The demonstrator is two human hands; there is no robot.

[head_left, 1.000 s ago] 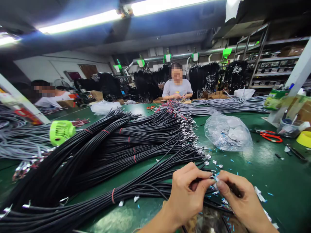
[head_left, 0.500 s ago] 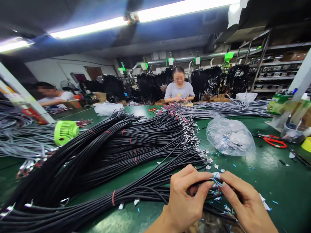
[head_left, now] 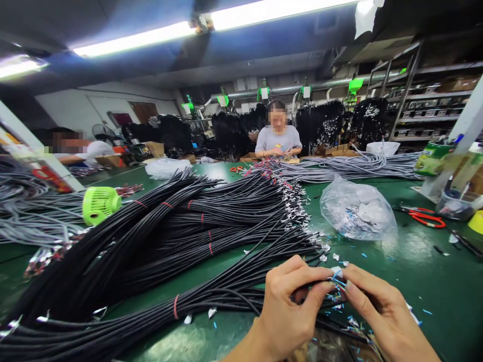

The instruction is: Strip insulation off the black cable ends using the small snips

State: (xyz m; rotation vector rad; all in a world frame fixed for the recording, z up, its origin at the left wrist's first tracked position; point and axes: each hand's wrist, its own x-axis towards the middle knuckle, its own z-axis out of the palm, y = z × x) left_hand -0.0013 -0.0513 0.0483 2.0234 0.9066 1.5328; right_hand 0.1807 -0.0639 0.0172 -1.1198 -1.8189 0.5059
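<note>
Low at the right of the head view, my left hand [head_left: 289, 296] pinches a black cable close to its stripped end. Opposite it, my right hand [head_left: 381, 306] has thumb and index finger closed on the thin blue and white wires [head_left: 337, 276] coming out of that cable. The two sets of fingertips nearly meet. A long bundle of black cables [head_left: 143, 322], tied with a red band, lies to the left of my hands. White scraps and short blue wire bits are scattered under and around my fingers.
A clear plastic bag [head_left: 358, 211] of scraps stands beyond my hands. Red-handled pliers [head_left: 426, 217] lie right of it. More tied black cables [head_left: 226, 216] cover the middle, beside a green fan [head_left: 101, 205]. A co-worker [head_left: 278, 136] sits across the table [head_left: 426, 271]; another person is at far left.
My hands stay in nearly the same place, with the right fingers shifting slightly at the wires. The view has moved a little. The person at far left has lowered their head.
</note>
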